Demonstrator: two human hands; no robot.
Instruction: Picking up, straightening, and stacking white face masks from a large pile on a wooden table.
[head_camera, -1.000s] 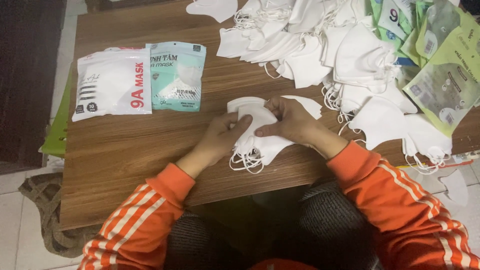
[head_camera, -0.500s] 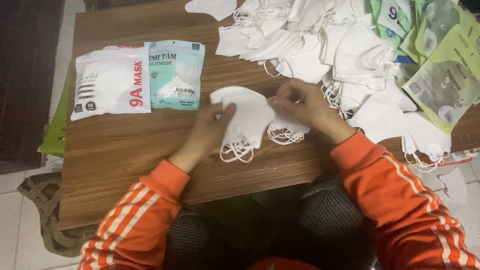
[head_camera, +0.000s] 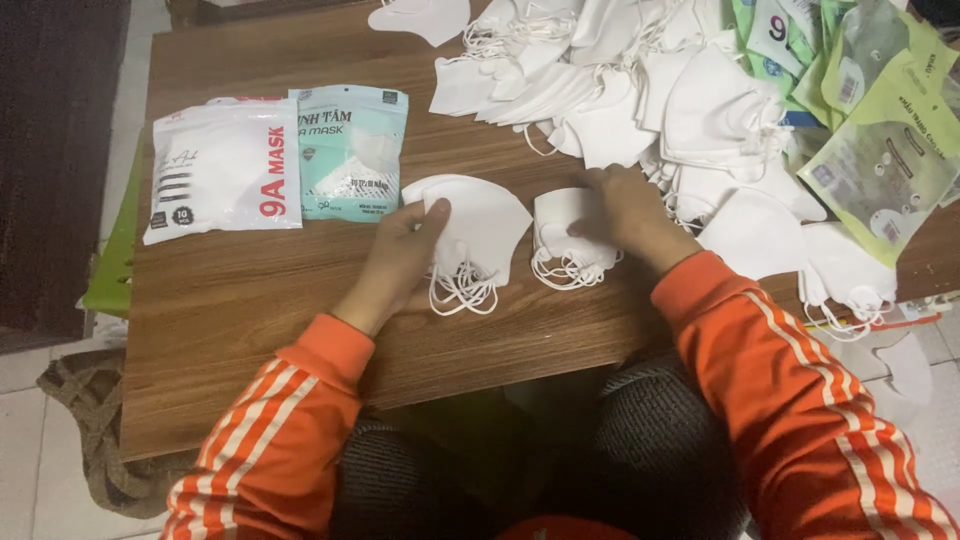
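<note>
Left hand lies palm-down just left of the small mask stack, fingers extended and gripping, forearm angled in from lower left. Right hand rests on that stack, fingers curled downward. Both arms wear orange striped sleeves, elbows bent.

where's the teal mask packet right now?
In the head view the teal mask packet lies flat on the wooden table, left of centre, between the white packet and the masks under the left hand.
</note>
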